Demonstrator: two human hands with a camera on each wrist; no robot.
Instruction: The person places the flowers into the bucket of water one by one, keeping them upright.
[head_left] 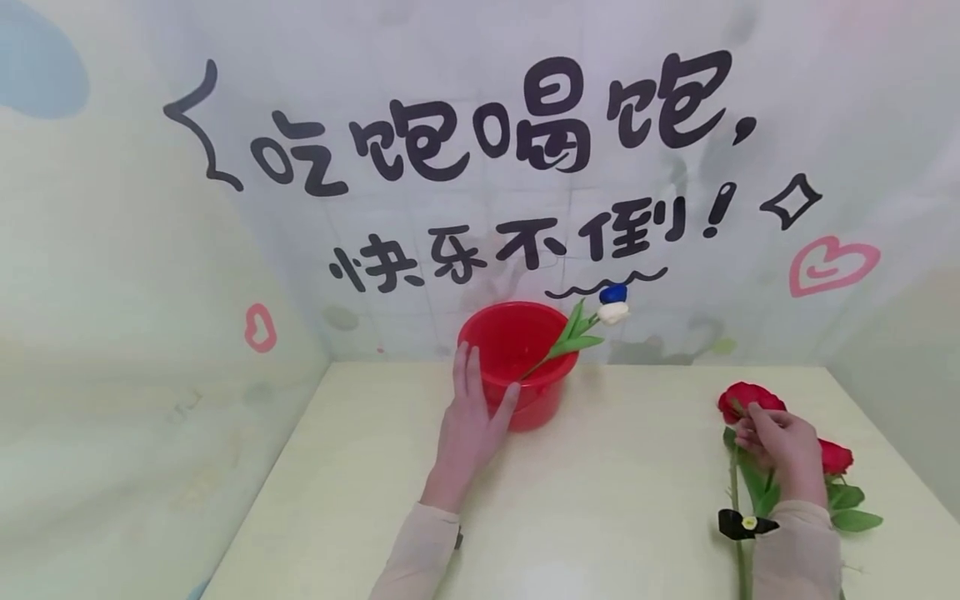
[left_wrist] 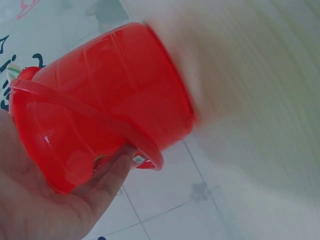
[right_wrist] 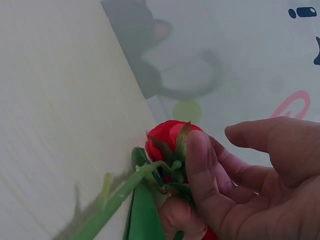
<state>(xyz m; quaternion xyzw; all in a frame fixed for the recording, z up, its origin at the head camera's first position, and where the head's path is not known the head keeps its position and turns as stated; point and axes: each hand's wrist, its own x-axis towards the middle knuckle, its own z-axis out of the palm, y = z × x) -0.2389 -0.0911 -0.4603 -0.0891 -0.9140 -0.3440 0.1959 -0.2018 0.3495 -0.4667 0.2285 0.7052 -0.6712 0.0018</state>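
Observation:
A red plastic bucket (head_left: 536, 408) stands near the back wall. My left hand (head_left: 468, 433) touches its outside, long fingers at the left and thumb at the front rim. In the left wrist view, the fingers lie along the bucket (left_wrist: 125, 75) beside its red handle (left_wrist: 85, 107). An artificial stem with a blue tulip (head_left: 613, 293) and a white tulip (head_left: 613, 313) leans out of the bucket. At the right, my right hand (head_left: 787, 446) is at an artificial red rose (head_left: 750, 396). The right wrist view shows bent fingers against the rose (right_wrist: 167, 137), the thumb apart from them.
Another red rose (head_left: 836, 457) lies partly behind the right hand, among green leaves (head_left: 855, 520). A black bow-shaped piece with a pale centre (head_left: 748, 523) lies across a long green stem (head_left: 738, 558). The printed wall (head_left: 480, 50) borders the pale table (head_left: 600, 500).

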